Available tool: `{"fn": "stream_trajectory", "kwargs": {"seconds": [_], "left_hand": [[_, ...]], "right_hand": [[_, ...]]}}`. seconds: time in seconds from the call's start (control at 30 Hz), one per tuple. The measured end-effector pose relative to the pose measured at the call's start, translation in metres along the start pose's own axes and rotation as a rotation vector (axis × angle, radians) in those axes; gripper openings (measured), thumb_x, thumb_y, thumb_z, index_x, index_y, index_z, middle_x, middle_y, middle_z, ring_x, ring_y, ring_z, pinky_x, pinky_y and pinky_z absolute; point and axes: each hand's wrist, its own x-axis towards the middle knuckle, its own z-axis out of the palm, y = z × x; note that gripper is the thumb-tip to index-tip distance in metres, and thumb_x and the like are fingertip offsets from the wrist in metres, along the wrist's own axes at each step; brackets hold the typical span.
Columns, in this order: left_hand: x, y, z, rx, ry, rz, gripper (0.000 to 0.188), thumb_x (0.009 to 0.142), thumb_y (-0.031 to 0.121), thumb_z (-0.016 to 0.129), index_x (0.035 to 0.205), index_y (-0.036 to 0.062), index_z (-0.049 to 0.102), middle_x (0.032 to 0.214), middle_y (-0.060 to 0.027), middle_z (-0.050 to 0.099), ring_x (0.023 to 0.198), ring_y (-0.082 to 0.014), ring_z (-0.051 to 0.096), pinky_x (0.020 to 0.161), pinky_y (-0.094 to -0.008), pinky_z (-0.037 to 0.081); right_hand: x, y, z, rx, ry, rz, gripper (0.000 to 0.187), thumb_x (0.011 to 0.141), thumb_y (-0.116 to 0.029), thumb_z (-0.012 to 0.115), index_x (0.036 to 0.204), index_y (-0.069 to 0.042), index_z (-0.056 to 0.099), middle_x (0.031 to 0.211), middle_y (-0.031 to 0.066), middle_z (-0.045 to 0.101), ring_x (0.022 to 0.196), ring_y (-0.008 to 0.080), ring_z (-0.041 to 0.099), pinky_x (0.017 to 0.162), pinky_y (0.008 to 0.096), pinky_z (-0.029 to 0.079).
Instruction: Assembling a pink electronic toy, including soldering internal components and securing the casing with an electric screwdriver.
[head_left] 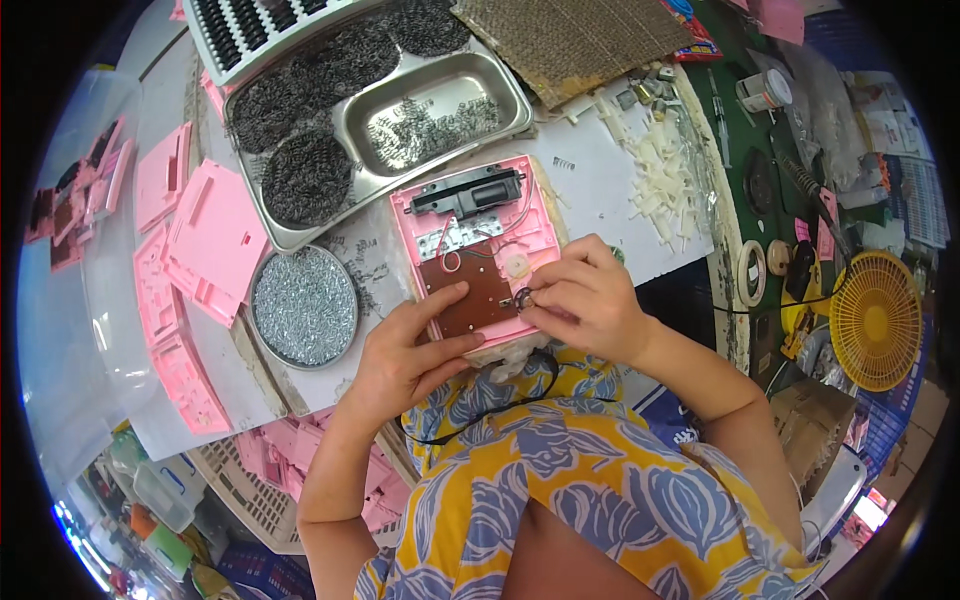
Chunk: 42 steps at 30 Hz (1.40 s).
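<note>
Several pink plastic panels start my sweep, lying in overlapping layers on the pale surface, well to the left of the pink casing. Closer in, still left of the casing, I've got a round metal dish full of small silvery pieces. Up beyond the casing there's the big metal tray, dark springs heaped in it, a lighter scatter in its near compartment.

Now the left hand, half open, fingers apart: thumb on the brown board inside the casing, other fingers on the casing's near left edge. The casing sits right in front of the wearer's body, a long black part across its far end, a cream disc by its right wall.

And here's the right hand, over the casing's near right side, thumb and fingertips pinched together on a small dark piece at the board's edge; its exact shape I can't tell.

Beyond the casing, to the right, I have brown corrugated card, then a pile of white plastic parts. Far right of the casing, a round yellow grille.
</note>
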Motion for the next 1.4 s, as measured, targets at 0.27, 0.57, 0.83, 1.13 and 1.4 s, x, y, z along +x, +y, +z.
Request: {"fn": "stream_trajectory", "kwargs": {"seconds": [0.27, 0.57, 0.83, 1.13, 1.4], "left_hand": [[0.003, 0.021, -0.019, 0.101, -0.138, -0.108, 0.039, 0.078, 0.02, 0.082, 0.116, 0.0144, 0.078, 0.15, -0.016, 0.054, 0.117, -0.0358, 0.064, 0.095, -0.0432, 0.053], [0.118, 0.01, -0.071, 0.181, 0.036, -0.103, 0.014, 0.089, 0.015, 0.073, 0.1, 0.0059, 0.073, 0.089, -0.0105, 0.069, 0.077, -0.0289, 0.067, 0.066, -0.0413, 0.052], [0.257, 0.003, 0.025, 0.76, -0.441, 0.099, 0.01, 0.088, 0.009, 0.067, 0.093, 0.0023, 0.071, 0.092, -0.011, 0.069, 0.092, -0.0333, 0.071, 0.078, -0.0419, 0.059], [0.151, 0.067, -0.04, -0.265, 0.076, -0.195, 0.02, 0.097, 0.009, 0.068, 0.114, -0.0005, 0.067, 0.084, -0.0049, 0.066, 0.074, -0.0112, 0.063, 0.061, -0.0264, 0.05], [0.05, 0.054, -0.002, -1.311, 0.087, -0.621, 0.028, 0.109, 0.017, 0.05, 0.123, -0.005, 0.062, 0.085, -0.003, 0.058, 0.064, -0.008, 0.05, 0.057, -0.0215, 0.039]], "right_hand": [[0.054, 0.09, -0.058, -0.412, 0.213, 0.278, 0.016, 0.08, -0.014, 0.077, 0.092, -0.004, 0.071, 0.098, 0.0103, 0.07, 0.094, 0.0325, 0.062, 0.086, 0.0429, 0.049], [0.046, 0.111, -0.082, -0.063, 0.228, 0.626, 0.015, 0.089, -0.015, 0.071, 0.088, -0.002, 0.062, 0.082, 0.0041, 0.064, 0.081, 0.0163, 0.06, 0.073, 0.0307, 0.047], [0.01, 0.086, -0.1, 0.536, 0.381, 0.644, 0.012, 0.093, -0.007, 0.068, 0.096, -0.003, 0.057, 0.084, -0.0015, 0.057, 0.073, 0.0064, 0.052, 0.068, 0.0198, 0.04], [-0.013, 0.029, -0.099, 0.715, 0.162, 0.568, 0.022, 0.086, -0.002, 0.074, 0.106, 0.0, 0.066, 0.097, 0.0046, 0.067, 0.088, 0.0137, 0.064, 0.076, 0.0281, 0.05], [0.027, 0.002, -0.07, 0.556, -0.051, 0.08, 0.037, 0.072, -0.004, 0.086, 0.107, -0.004, 0.075, 0.088, 0.0108, 0.074, 0.074, 0.0263, 0.071, 0.066, 0.0329, 0.054]]}}
